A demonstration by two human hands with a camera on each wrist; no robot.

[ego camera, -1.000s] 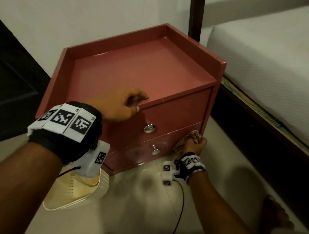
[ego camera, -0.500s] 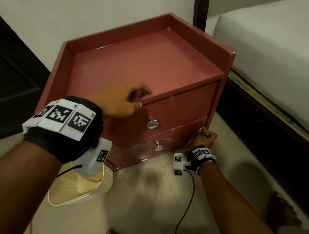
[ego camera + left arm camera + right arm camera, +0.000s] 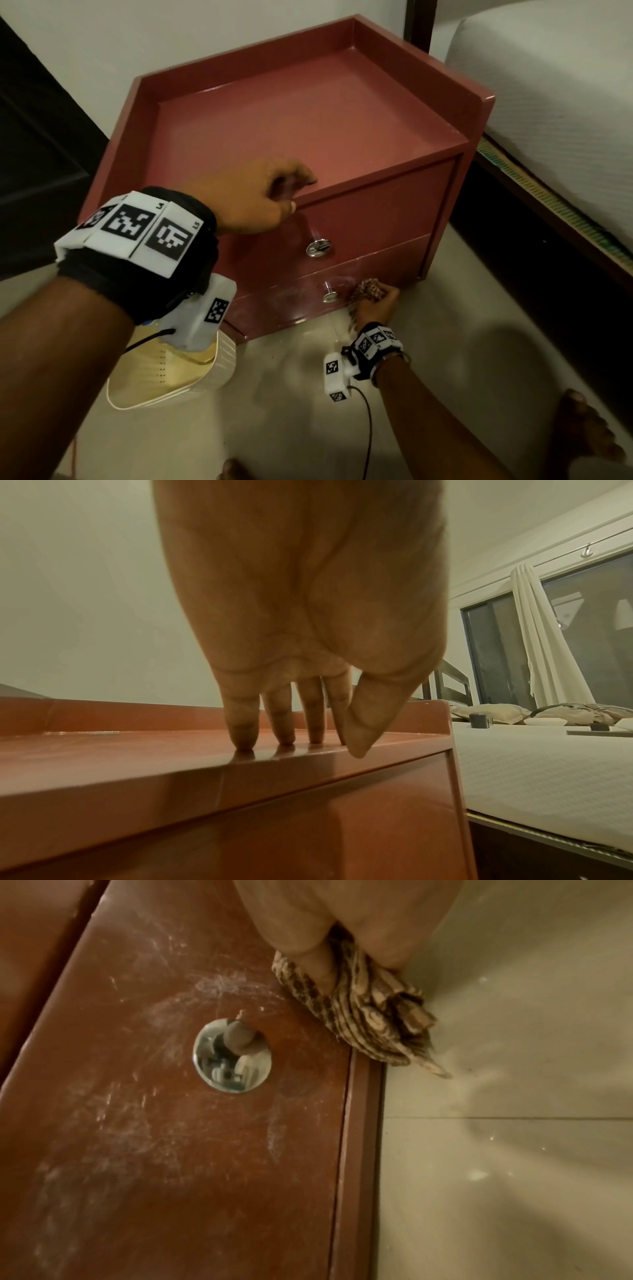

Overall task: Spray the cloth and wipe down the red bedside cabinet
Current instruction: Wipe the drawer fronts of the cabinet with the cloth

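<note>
The red bedside cabinet (image 3: 308, 113) stands on the floor with two drawers. My left hand (image 3: 298, 192) rests on its top at the front edge. In the left wrist view the fingertips (image 3: 243, 744) touch the cabinet top (image 3: 120, 753) and the thumb hangs at the edge. My right hand (image 3: 373, 303) grips a bunched brown-and-beige patterned cloth (image 3: 368, 287) and presses it on the lower drawer front, just right of its metal knob (image 3: 329, 296). In the right wrist view the cloth (image 3: 369, 1015) sits beside the knob (image 3: 232, 1058). White smears streak the drawer front (image 3: 154, 1150).
A white mattress (image 3: 548, 102) on a dark bed frame (image 3: 548, 219) runs close along the cabinet's right side. A cream basket (image 3: 178, 380) lies on the floor at the cabinet's left front corner. My bare foot (image 3: 582, 428) is at lower right. A dark door (image 3: 34, 137) stands left.
My right hand has slid the cloth leftward along the lower drawer, from its right end to just beside the knob. The left hand has stayed on the front edge.
</note>
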